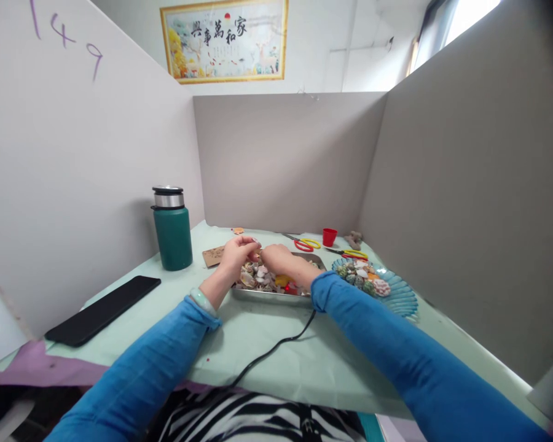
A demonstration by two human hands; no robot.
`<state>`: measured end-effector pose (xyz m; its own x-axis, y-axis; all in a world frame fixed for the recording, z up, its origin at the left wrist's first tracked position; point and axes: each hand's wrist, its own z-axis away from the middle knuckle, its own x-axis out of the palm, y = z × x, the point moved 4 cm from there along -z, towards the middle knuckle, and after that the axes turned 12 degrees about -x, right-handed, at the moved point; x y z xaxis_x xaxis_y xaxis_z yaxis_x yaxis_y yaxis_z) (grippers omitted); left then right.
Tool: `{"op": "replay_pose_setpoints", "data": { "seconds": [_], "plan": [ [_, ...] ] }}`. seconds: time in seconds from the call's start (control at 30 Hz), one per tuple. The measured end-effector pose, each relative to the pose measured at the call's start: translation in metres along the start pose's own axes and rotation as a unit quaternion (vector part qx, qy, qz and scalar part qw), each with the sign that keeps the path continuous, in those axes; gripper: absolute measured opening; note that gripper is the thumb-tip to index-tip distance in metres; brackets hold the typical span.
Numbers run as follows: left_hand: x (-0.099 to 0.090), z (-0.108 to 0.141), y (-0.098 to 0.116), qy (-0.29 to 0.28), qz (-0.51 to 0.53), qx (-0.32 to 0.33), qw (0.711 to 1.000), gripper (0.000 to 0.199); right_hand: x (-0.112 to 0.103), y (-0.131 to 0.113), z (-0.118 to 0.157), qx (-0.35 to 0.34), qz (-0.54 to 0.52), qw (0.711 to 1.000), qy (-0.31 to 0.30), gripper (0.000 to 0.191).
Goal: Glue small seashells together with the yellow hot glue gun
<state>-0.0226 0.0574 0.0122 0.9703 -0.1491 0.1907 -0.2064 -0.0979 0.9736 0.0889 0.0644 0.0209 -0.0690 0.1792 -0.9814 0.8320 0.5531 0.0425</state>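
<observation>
A shallow metal tray [276,297] full of shells and small pieces stands in the middle of the table. Above its left back part, my left hand [240,253] has thumb and fingers pinched together; a small pale bit shows at the fingertips, too small to name. Close beside it on the right, my right hand [281,259] is over the tray with its fingers curled in. What it holds, if anything, is hidden. Yellow and red pieces lie among the shells below it. To the right, a blue scalloped plate [403,298] bears shells, some of them green and striped.
A green bottle [172,239] and a black flat case [104,310] are at the left. Brown card [212,256] lies behind the tray's left side. Scissors [304,244], more scissors [350,253] and a red cup [329,237] stand behind. A black cable [276,347] crosses the front.
</observation>
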Motion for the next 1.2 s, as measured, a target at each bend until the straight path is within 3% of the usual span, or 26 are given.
{"op": "replay_pose_setpoints", "data": {
  "seconds": [0.17,0.2,0.27,0.37,0.5,0.6,1.07,1.2],
  "plan": [
    [0.001,0.001,0.001,-0.001,0.000,0.005,1.000,0.028,-0.045,0.021,0.031,0.004,-0.059,0.991,0.122,0.019],
    [0.002,0.002,0.001,-0.008,0.001,0.006,1.000,0.028,-0.051,0.023,0.039,0.006,-0.176,0.969,0.171,0.017],
    [0.004,0.003,0.002,-0.026,-0.004,0.009,1.000,0.028,-0.052,0.024,0.054,0.015,-0.410,0.883,0.229,0.013],
    [0.009,0.007,0.001,-0.058,-0.030,0.006,0.998,0.027,-0.040,0.017,0.067,0.031,-0.595,0.762,0.253,0.007],
    [0.016,0.012,-0.001,-0.083,-0.067,-0.008,0.994,0.024,-0.019,0.015,0.068,0.067,-0.721,0.652,0.224,0.004],
    [0.019,0.014,-0.001,-0.083,-0.086,-0.007,0.993,0.021,-0.012,0.021,0.068,0.085,-0.768,0.597,0.214,0.008],
    [0.018,0.009,-0.006,-0.072,-0.096,0.005,0.993,0.020,-0.009,0.021,0.070,0.087,-0.806,0.549,0.204,0.010],
    [0.019,0.010,-0.005,-0.071,-0.096,0.009,0.993,0.020,-0.009,0.022,0.070,0.068,-0.778,0.582,0.226,0.019]
  ]
}}
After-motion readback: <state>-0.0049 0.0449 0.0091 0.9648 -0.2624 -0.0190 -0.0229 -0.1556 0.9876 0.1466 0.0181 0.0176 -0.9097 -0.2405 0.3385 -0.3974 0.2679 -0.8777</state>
